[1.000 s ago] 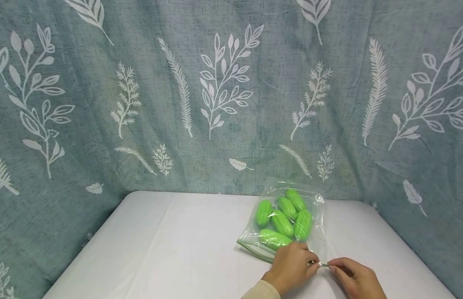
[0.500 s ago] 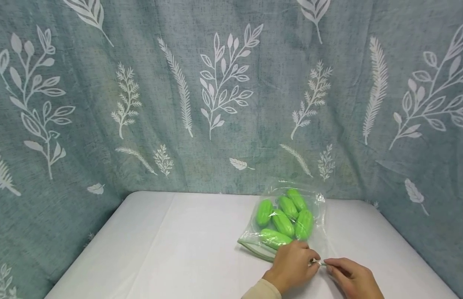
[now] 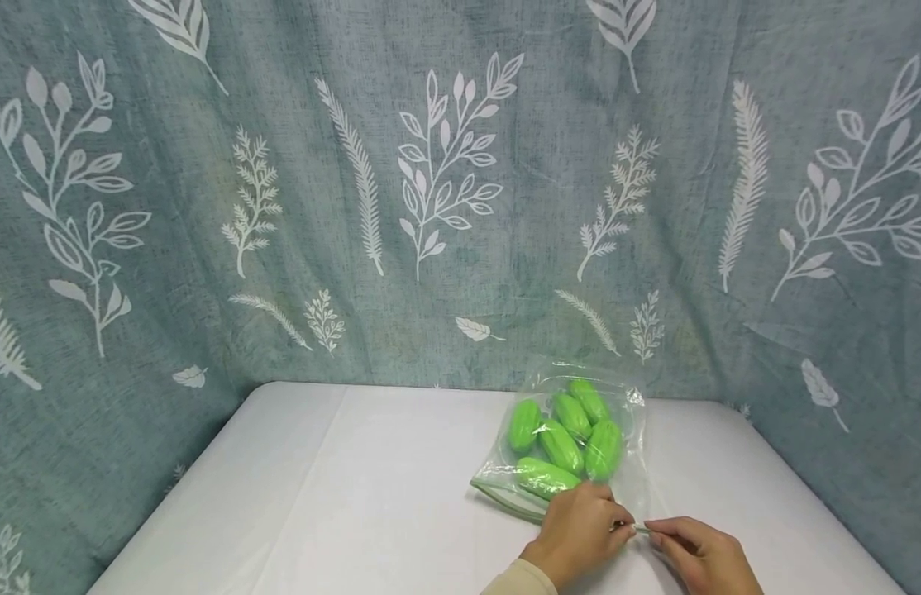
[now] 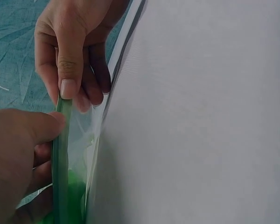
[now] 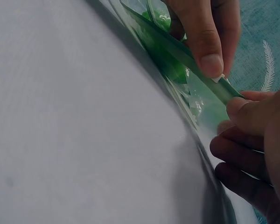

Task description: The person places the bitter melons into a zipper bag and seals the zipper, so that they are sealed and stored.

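Note:
A clear zip bag (image 3: pixel 505 467) lies near the right side of the table, its mouth toward me. Inside are several plump green cucumber-shaped pieces (image 3: pixel 560 446). My left hand (image 3: pixel 579 529) pinches the green zip strip (image 5: pixel 175 46) between thumb and fingers, close to one end. A small white slider (image 5: pixel 218 78) shows at that thumb in the right wrist view. My right hand (image 3: pixel 706 554) pinches the strip's end at the bag's right corner, its other fingers bent below. Only a short piece of strip shows between the two hands. The left part of the bag's mouth sags slightly apart.
The white-covered table (image 3: pixel 371 479) extends to the left of the bag. A teal curtain (image 3: pixel 460 198) with white leaf prints hangs behind the table and along both sides.
My right hand has shifted slightly left, closer to my left hand, still pinching the strip's end. The left hand and the bag stay nearly in place.

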Available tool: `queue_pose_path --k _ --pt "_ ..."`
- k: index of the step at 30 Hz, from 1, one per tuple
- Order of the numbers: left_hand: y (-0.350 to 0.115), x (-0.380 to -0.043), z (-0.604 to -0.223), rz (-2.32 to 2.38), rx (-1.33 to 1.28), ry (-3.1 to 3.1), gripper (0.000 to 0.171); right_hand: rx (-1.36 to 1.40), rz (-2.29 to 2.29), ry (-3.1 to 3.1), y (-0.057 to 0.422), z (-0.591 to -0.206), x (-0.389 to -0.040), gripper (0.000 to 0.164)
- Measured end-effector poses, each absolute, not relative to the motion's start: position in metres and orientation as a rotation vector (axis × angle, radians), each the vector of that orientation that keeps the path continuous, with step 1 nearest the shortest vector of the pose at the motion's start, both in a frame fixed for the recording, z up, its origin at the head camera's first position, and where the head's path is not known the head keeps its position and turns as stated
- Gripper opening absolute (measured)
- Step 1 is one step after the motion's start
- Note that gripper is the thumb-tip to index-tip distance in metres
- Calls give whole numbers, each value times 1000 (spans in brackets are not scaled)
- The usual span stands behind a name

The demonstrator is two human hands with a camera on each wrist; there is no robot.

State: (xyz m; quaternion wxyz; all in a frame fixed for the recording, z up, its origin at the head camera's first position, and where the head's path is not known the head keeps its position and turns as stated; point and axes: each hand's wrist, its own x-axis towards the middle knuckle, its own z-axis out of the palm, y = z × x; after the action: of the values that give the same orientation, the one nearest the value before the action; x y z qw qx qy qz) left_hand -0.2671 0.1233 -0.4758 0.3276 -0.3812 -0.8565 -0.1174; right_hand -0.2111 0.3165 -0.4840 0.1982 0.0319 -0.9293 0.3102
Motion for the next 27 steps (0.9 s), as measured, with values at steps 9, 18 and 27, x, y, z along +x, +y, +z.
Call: queue_pose_path --k 9,18,27 --pt "121 -270 -475 -299 -1006 -2200 7 11 936 -2665 318 -480 -211 15" --pt "118 -275 -478 -317 -1049 -2117 8 -67 1075 -2651 321 -481 -211 18" --pt "110 -278 -478 -302 -1033 -2142 8 -120 1095 -2654 321 -482 -213 20"
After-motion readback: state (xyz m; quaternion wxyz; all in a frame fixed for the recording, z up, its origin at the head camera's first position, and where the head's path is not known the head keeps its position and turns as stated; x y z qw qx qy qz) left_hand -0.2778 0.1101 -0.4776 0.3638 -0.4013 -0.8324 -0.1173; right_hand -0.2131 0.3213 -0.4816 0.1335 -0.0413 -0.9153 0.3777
